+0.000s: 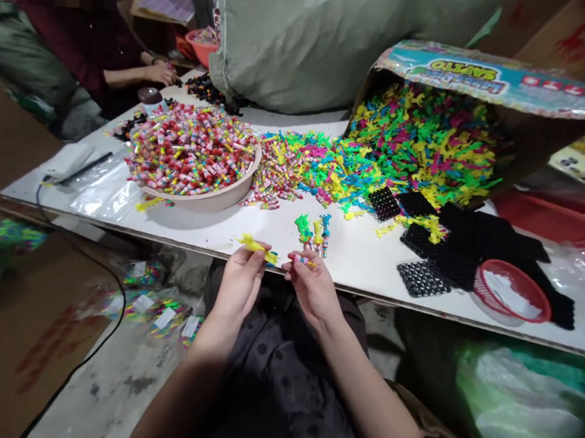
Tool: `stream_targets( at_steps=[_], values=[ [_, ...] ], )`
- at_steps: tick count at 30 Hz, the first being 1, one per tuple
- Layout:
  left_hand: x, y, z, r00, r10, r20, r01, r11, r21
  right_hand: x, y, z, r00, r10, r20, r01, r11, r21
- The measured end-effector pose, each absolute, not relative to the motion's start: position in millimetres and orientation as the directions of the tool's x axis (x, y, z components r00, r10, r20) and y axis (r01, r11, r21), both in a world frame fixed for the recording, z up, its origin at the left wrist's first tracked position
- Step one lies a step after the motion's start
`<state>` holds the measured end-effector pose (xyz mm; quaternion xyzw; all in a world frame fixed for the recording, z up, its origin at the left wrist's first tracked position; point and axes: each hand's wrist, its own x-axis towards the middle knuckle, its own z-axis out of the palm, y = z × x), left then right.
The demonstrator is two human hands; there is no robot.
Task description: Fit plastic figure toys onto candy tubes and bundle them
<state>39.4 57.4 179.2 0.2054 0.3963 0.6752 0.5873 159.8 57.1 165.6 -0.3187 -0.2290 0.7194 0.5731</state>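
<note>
My left hand pinches a yellow plastic toy piece at the table's front edge; a bit of blue shows by its fingertips. Close beside it, my right hand holds a small candy tube with pink and coloured bands. Just beyond my hands, several pieces stand in a short row on the white table: a green toy piece with a tube, a yellow one and a blue one. Their lower ends are partly hidden behind my right hand.
A round basin heaped with candy tubes stands left. A tipped carton spills coloured toy pieces across the table. Black trays and a red basket lie right. A large sack and a co-worker are behind.
</note>
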Motion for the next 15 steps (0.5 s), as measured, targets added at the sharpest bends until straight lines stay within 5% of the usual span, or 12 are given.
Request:
stream_targets(
  at_steps=[15],
  values=[
    [54, 42, 190, -0.228, 0.974, 0.005, -0.361, -0.089, 0.928, 177, 41, 184, -0.107, 0.989, -0.098, -0.753, -0.145, -0.642]
  ],
)
